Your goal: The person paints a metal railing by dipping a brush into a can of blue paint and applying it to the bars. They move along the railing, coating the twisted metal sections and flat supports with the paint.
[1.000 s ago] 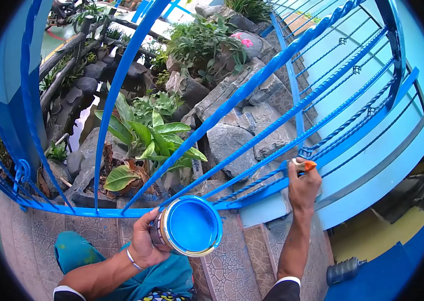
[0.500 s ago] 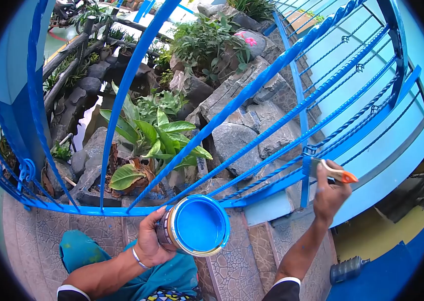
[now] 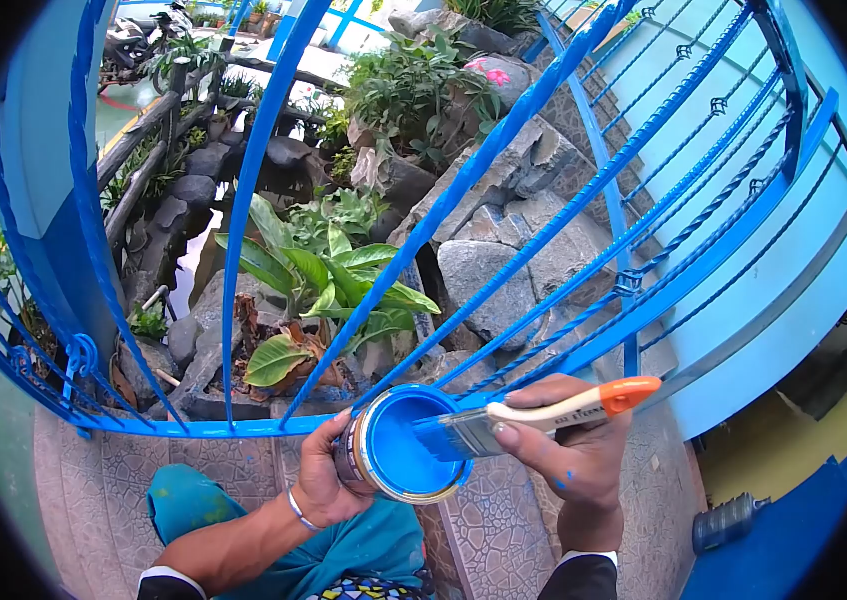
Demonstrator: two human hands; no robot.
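Observation:
An open can of blue paint (image 3: 411,445) is held in my left hand (image 3: 331,478), its fingers wrapped round the can's left side. In my right hand (image 3: 568,445) is a paintbrush (image 3: 553,412) with a pale handle and orange tip, pinched between thumb and fingers. The brush lies tilted over the can's right rim, its blue bristles in the can's mouth at the paint. Just beyond both hands stands a blue metal railing (image 3: 253,170) with plain and twisted bars.
Behind the railing are grey rocks (image 3: 488,290), a broad-leaved plant (image 3: 333,275) and a log fence (image 3: 138,130). Patterned stone steps (image 3: 493,520) lie below. A light blue wall (image 3: 743,310) curves at the right, with a plastic bottle (image 3: 728,522) lower down.
My right hand has come down and left from the railing's decorative joint, bringing the brush into the can. The view has shifted slightly, and my left hand still holds the can.

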